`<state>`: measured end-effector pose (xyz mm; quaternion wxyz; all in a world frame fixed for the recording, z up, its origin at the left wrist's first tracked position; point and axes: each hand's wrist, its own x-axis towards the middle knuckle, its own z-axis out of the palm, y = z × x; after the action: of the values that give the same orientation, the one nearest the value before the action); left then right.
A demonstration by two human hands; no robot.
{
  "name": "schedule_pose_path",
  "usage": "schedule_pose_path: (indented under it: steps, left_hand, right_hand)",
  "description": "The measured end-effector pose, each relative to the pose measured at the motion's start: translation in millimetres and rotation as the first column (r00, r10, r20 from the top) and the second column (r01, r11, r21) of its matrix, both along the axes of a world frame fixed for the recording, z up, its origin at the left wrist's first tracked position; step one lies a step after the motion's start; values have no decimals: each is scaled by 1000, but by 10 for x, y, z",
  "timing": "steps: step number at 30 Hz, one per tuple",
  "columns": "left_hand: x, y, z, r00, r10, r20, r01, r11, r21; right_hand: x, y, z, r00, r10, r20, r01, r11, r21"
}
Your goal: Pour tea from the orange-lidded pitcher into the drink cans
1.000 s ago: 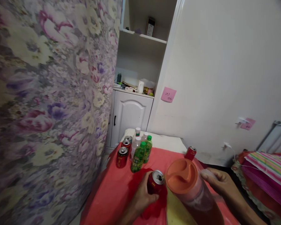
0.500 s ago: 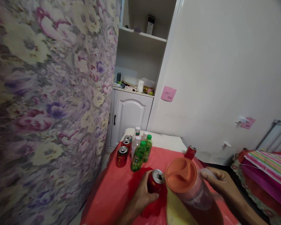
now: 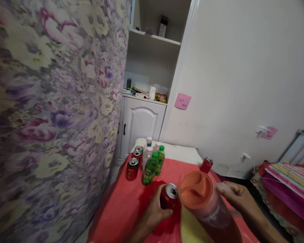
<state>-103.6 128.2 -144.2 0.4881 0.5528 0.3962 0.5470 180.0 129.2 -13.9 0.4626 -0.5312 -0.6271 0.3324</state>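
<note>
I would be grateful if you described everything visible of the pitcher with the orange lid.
The pitcher has a round orange lid, plastic by its look, set on top, with a curved raised ridge between recesses. Its see-through body looks reddish-brown, cloudier near the top; the base is out of sight. The right hand grips its pale, translucent handle. The lid is very close to the red can in the left hand; whether they touch is unclear.

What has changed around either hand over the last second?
Nothing has visibly been moved, grasped or let go. The left hand still grips a can, the right hand still holds the pitcher; the bottles and other cans remain as before.
</note>
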Motion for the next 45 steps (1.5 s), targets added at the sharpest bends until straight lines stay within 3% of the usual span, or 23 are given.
schedule_pose_path:
  steps: [6, 19, 25, 30, 35, 40, 45]
  left_hand:
    - [10, 13, -15, 1000, 16, 1, -16, 1000, 0]
    - [26, 27, 117, 986, -47, 160, 43, 999, 28]
    - [17, 62, 174, 987, 8, 160, -3, 999, -37]
    - [18, 68, 277, 990, 57, 131, -45, 995, -88]
    - [19, 133, 214, 994, 83, 74, -76, 994, -83]
    - [23, 187, 115, 993, 113, 20, -111, 989, -96]
    - [48, 259, 37, 993, 119, -21, -121, 986, -114]
  right_hand:
    - [2, -2, -84, 1000, -9, 23, 9, 1000, 2]
    - [18, 23, -402, 1000, 24, -16, -24, 1000, -12]
    - [83, 63, -547, 985, 0, -170, -2, 1000, -8]
    - [188, 145, -670, 956, -82, -280, 89, 996, 11]
    - [265, 316, -842, 906, -121, -406, 168, 982, 81]
    - [276, 437, -1042, 837, -121, -534, 185, 981, 66]
    - [306, 444, -1156, 833, -135, -536, 189, 981, 47]
